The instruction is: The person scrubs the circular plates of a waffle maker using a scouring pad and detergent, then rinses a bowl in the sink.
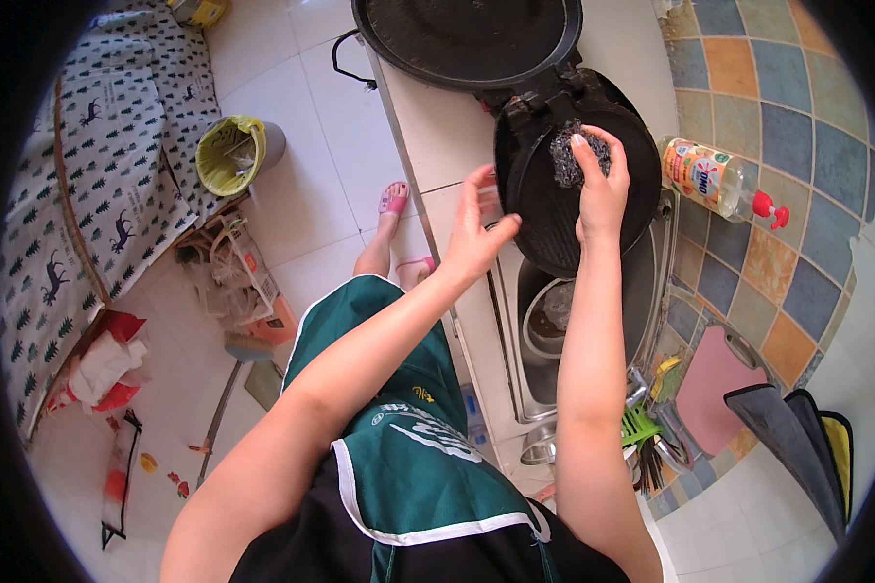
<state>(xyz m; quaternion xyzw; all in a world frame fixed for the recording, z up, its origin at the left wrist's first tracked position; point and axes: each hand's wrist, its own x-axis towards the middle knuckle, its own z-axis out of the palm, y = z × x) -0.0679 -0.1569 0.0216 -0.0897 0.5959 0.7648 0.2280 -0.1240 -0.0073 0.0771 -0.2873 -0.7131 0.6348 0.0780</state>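
Note:
A dark steel-wool scrubber (565,157) is gripped in my right hand (599,182), over the ridged inner face of a round black griddle plate (554,226). This plate is hinged to a larger round black pan (467,36) beyond it. At the plate's left edge is my left hand (477,226), fingers apart and slightly blurred, the thumb close to the rim. Whether it touches the rim is hard to tell. Under the plate's near side is a steel sink (539,393) with a round metal bowl (550,321) holding murky liquid.
By the tiled wall (780,146) stands a pump bottle of OMO detergent (707,178). A pink cutting board (722,393), hanging cloths (787,437) and a green utensil holder (638,426) are at right. A lined trash bin (240,157) and a broom (244,350) are on the left.

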